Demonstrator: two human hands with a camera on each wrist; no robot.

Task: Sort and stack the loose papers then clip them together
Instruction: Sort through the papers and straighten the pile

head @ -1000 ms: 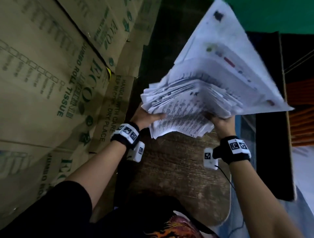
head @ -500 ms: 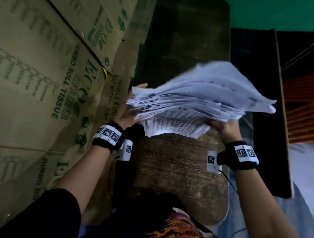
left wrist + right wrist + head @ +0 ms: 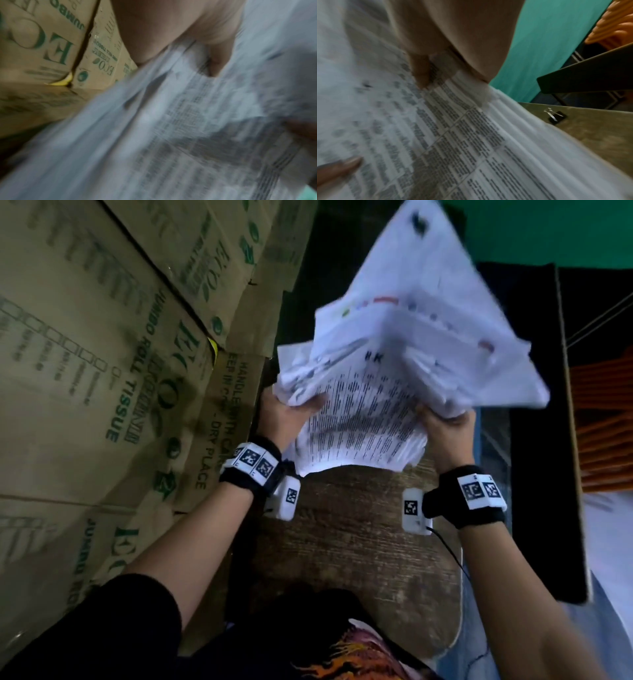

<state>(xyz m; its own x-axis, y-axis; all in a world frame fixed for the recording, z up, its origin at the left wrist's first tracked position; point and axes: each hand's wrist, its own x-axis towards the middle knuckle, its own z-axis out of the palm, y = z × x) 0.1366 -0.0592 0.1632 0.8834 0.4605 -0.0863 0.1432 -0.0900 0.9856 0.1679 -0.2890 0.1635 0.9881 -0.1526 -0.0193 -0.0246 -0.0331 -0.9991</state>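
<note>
A thick, uneven stack of printed white papers (image 3: 394, 364) is held tilted up above the wooden table (image 3: 349, 542). My left hand (image 3: 287, 416) grips its left side, thumb on the top sheet. My right hand (image 3: 445, 426) grips the right side, thumb (image 3: 419, 71) pressed on the print. The same papers (image 3: 171, 128) fill the left wrist view, blurred, and the papers (image 3: 453, 142) fill the right wrist view too. A black binder clip (image 3: 555, 117) lies on the table past the stack's edge, seen only in the right wrist view.
Brown cardboard cartons (image 3: 102, 354) printed with green lettering stand stacked along the left, close to my left arm. A green wall (image 3: 548, 227) is at the back. A dark panel (image 3: 541, 440) and orange ribbed items (image 3: 606, 422) are on the right.
The stack lay lowered and nearly flat half a second ago; now both hands have swung it back up on edge, far side high, as it was a second ago.
</note>
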